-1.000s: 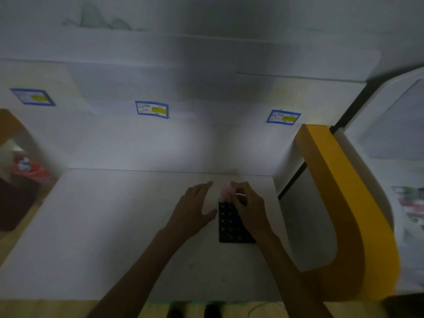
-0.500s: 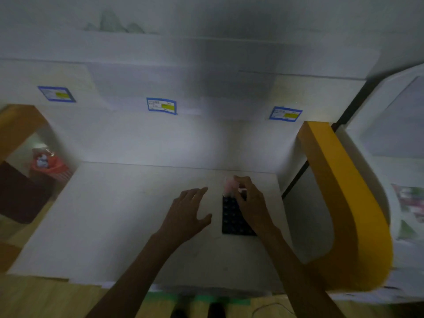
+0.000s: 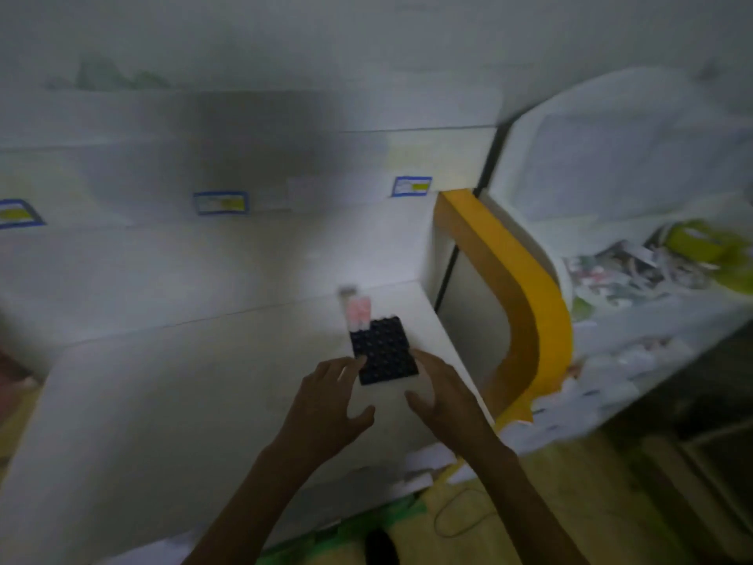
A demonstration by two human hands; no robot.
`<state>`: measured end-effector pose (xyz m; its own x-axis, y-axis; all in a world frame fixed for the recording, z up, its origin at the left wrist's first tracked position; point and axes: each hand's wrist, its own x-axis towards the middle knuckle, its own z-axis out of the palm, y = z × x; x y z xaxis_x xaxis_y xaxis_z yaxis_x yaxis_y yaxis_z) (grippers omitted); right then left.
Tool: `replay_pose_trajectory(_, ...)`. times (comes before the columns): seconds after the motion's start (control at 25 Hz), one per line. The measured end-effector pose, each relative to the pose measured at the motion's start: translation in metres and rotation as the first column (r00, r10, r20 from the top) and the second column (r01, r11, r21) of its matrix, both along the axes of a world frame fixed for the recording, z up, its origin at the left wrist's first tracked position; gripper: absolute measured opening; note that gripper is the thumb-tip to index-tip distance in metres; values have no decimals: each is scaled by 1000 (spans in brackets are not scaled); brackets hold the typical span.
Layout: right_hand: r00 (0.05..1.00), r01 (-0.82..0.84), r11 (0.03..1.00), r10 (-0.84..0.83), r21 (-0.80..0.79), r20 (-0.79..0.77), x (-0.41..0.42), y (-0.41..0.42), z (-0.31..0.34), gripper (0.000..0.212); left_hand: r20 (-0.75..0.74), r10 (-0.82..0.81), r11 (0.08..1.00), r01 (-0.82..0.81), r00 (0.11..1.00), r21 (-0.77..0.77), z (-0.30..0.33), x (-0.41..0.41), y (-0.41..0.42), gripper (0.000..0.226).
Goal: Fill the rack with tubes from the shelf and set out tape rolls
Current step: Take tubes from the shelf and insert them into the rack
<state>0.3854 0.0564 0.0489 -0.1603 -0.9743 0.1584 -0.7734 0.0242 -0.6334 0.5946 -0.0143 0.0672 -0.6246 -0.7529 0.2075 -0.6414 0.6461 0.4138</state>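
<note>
Both hands are empty and loosely spread, fingers apart, holding nothing. The left hand (image 3: 330,395) lies at the near left of the rack (image 3: 383,350), fingertips just touching or just short of its near-left corner; blur prevents a firmer reading. The right hand (image 3: 442,395) flanks the rack's near-right corner, thumb turned inward.

A second ago the right hand's fingers were at the rack's far edge, on the pink-capped tubes (image 3: 358,311); half a second ago they were still there. Now they have let go and drawn back toward the near edge, so the tubes stand free in the far row, upright as far as can be told.

The rack, a dark block of round wells, sits on the white worktop (image 3: 171,401) near its far right corner, close to the back wall. Most wells appear unfilled; only the far row shows anything.

Beyond the worktop's right edge runs a yellow curved panel (image 3: 525,303), and past it a neighbouring surface strewn with blurred packets (image 3: 635,275). Blue-bordered labels (image 3: 411,186) mark the shelf front above. No tape rolls can be made out.

Judgement: one insertion is complete; filling has barely begun, and the tape step remains.
</note>
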Motion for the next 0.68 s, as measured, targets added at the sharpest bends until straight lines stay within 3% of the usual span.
replay_pose_trajectory(0.2, 990, 135, 991, -136, -14, -25, -10, 96, 12, 57, -4, -220, 975, 220, 975, 28, -4, -43, 38, 71)
replay_pose_trajectory(0.4, 933, 341, 940, -337, 15, -128, -69, 177, 11, 60, -38, -452, 892, 452, 891, -24, 4, -112, 93, 66)
replay_pose_trajectory(0.56, 844, 514, 857, -499, 31, -196, -130, 217, 15, 60, -6, -530, 848, 530, 848, -13, 4, -184, 131, 64)
replay_pose_trajectory(0.68, 827, 544, 838, -527, 43, -194, -186, 229, 18, 60, -7, -533, 846, 532, 846, -34, 2, -246, 144, 62)
